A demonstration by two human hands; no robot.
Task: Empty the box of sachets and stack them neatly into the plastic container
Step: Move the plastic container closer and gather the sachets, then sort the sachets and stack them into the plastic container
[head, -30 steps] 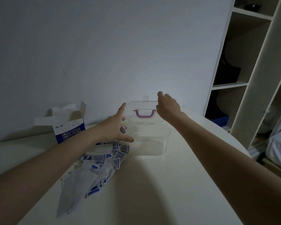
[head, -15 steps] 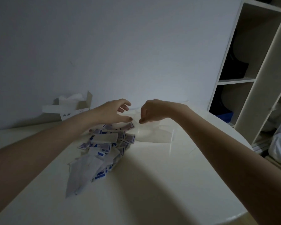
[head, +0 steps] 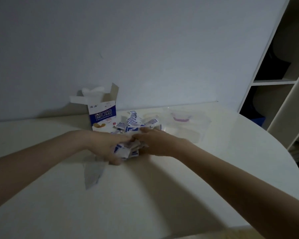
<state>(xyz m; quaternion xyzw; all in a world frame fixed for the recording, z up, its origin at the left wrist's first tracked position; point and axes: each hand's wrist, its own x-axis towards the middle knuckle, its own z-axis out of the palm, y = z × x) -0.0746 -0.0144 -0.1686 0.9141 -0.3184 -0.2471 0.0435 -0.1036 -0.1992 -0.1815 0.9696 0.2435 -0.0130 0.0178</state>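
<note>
Both arms reach forward over the pale worktop (head: 162,195), forearms stretched out and converging on the heap of sachets (head: 135,125) near its far edge. The left hand (head: 109,145) lies palm down on the heap's near side, its fingers curled round a bundle of sachets. The right hand (head: 155,142) meets it from the right, fingers curled onto the same bundle. The opened box (head: 102,116) stands upright just left of the heap. The clear plastic container (head: 183,128) sits just right of it, toward the far edge.
</note>
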